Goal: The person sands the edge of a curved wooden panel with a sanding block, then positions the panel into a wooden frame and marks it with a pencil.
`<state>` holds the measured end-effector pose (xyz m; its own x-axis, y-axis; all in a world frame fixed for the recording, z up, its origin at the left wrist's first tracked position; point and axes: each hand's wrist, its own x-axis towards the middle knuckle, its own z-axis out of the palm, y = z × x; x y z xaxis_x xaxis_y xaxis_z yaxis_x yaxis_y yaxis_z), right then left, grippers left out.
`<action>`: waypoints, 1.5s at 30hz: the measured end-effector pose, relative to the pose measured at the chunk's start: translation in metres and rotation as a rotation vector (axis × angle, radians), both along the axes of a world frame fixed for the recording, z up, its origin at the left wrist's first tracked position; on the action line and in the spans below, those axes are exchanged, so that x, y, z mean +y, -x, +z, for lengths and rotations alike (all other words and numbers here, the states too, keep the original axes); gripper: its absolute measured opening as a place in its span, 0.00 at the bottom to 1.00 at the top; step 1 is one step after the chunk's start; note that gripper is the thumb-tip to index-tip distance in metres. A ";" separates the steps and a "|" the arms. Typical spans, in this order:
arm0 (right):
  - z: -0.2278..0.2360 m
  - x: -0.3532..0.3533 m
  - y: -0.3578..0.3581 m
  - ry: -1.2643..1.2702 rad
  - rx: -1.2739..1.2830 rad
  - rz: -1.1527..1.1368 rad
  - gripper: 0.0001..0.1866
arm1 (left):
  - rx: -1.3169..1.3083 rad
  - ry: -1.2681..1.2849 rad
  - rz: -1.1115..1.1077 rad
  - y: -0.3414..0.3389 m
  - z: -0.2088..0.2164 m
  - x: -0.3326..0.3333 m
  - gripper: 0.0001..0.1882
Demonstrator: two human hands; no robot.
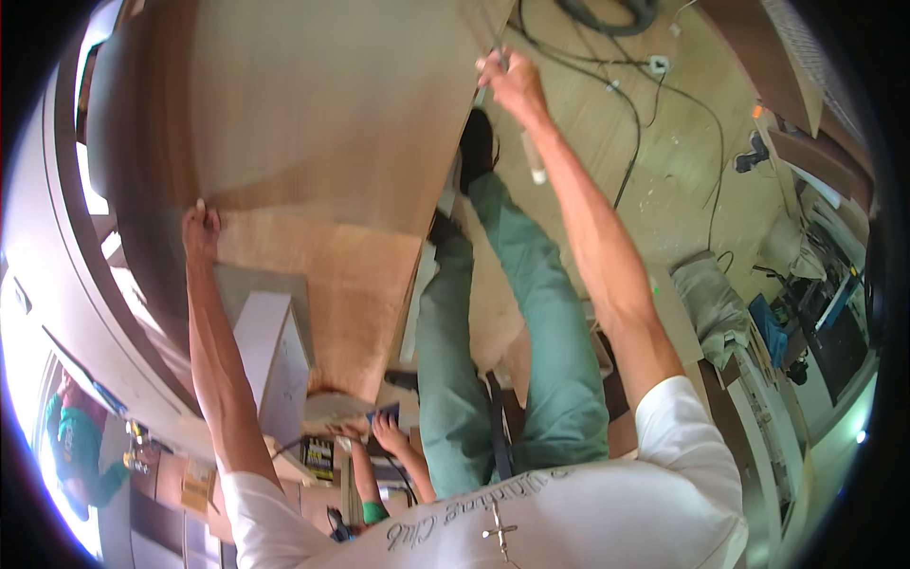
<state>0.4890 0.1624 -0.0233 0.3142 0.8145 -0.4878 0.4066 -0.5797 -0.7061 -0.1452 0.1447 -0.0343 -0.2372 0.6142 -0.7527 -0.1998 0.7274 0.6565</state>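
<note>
A large wood-grain sheet (313,85) lies over a lighter wooden board (332,284) in front of me. My left hand (201,229) is closed on the near left corner of the sheet, its fingers pinched together. Further off, my right hand (515,85) is closed at the sheet's right edge. Something thin and grey shows between its fingers, blurred, and I cannot make out what it is. The sheet's far part runs out of the picture.
Black cables (630,142) trail over the floor on the right. A white box-like panel (265,341) stands below the board. Another person's hands (389,434) are close to my left leg, and a person in green (81,446) is at far left. A grey bag (711,303) lies right.
</note>
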 end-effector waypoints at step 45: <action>0.036 0.029 0.009 0.256 0.005 0.132 0.13 | 1.121 -0.346 -1.205 -0.276 0.068 0.112 0.57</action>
<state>0.4798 0.1918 0.0131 0.2111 0.6984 -0.6839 0.4873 -0.6817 -0.5457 0.1305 0.2570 0.0340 0.1702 0.9211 -0.3501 0.9690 -0.0918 0.2295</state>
